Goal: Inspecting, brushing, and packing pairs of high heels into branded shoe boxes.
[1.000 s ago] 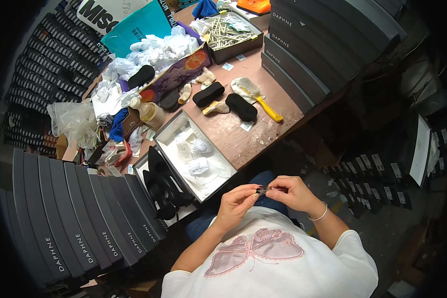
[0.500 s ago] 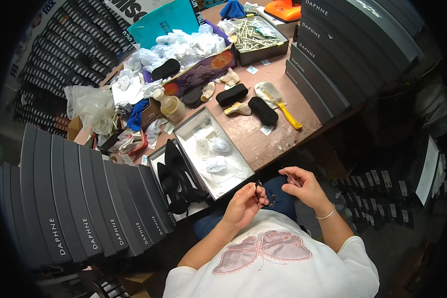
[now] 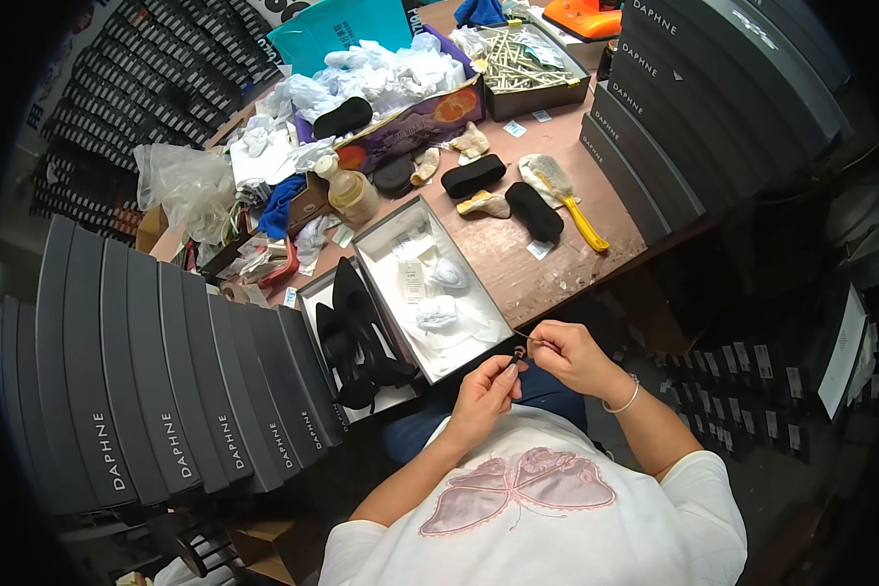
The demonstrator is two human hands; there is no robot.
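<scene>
My left hand (image 3: 486,393) pinches a small black strap-like piece (image 3: 521,355) just beyond the near edge of the table. Close against it is my right hand (image 3: 570,354), its fingers closed on a thin dark stick-like tool (image 3: 525,336) whose tip points at the black piece. The hands almost touch, and the fingers hide most of both items. Left of them, a pair of black pointed shoes (image 3: 350,337) lies in an open shoe box. An open grey box tray (image 3: 498,327) beside it holds white tissue, crumpled paper wads and a tag.
Grey shoe boxes (image 3: 127,381) stand in a row at left; more boxes (image 3: 693,107) are stacked at right. On the table lie a yellow-handled brush (image 3: 586,230), black pads (image 3: 534,213), a pump bottle (image 3: 350,192), a purple box (image 3: 410,122) of crumpled paper and a tray of sticks (image 3: 527,63).
My right hand has moved left and turned inward, bringing the thin tool to the black piece. My left hand has shifted slightly right. The view has swung a little.
</scene>
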